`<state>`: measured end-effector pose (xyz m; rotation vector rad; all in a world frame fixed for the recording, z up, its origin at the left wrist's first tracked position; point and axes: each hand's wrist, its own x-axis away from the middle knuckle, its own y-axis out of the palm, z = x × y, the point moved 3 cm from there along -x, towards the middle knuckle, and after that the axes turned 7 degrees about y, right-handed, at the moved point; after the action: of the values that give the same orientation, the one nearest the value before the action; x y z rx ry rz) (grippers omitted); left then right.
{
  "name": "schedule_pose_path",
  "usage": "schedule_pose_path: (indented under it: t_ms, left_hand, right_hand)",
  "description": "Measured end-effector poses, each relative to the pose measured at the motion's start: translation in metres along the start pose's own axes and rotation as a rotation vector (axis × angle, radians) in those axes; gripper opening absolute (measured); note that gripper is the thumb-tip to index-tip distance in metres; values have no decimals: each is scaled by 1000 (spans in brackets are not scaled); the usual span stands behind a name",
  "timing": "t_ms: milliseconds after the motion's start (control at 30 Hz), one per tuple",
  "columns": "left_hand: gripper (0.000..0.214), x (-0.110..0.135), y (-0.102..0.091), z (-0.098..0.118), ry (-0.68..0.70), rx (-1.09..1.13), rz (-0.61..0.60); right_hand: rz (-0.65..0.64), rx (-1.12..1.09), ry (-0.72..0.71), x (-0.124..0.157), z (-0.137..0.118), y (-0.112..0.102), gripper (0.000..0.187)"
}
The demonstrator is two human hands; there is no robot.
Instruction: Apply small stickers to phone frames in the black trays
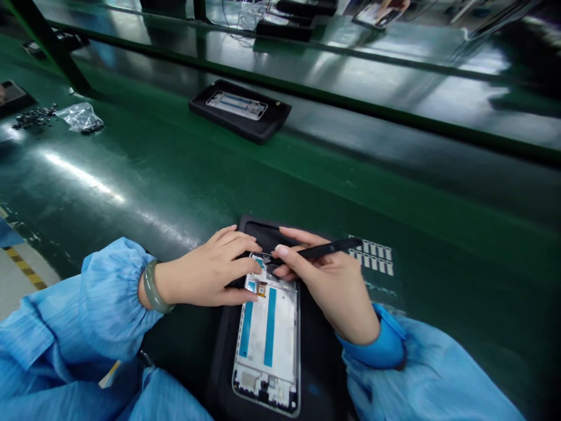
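A phone mid-frame [284, 327] with blue strips and a small orange flex cable [262, 290] lies in a black padded tray [322, 356] in front of me. My left hand [210, 272] rests at its upper left edge, fingers stretched and apart, with thumb and index fingertips touching the frame. Between the thumb and fingers of my right hand [333, 286] is a slim black tweezers-like tool [331, 248]. The tool slants down towards the frame's top end, where my fingers hide its tip.
Rows of small white pieces on a sheet [377, 257] lie right of the tray. Farther off, another black tray [239, 111] holds a similar frame. A clear plastic bag [82, 117] and a heap of small dark parts [35, 117] are at left, near a green post [50, 49].
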<state>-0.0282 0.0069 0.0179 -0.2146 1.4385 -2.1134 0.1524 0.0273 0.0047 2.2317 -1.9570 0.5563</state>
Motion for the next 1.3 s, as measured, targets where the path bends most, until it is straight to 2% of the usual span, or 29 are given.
schedule_pose_path:
  t_ms: [367, 600, 1300]
  left_hand:
    - [40, -1, 2, 0, 12, -99, -30]
    - [37, -1, 2, -2, 10, -62, 15]
    - [40, -1, 2, -3, 11, -14, 2]
  right_hand:
    - [-26, 41, -71, 0, -4, 2, 43]
    - [-5, -25, -21, -3, 0, -2, 49]
    - [-58, -76, -18, -5, 1, 3, 47]
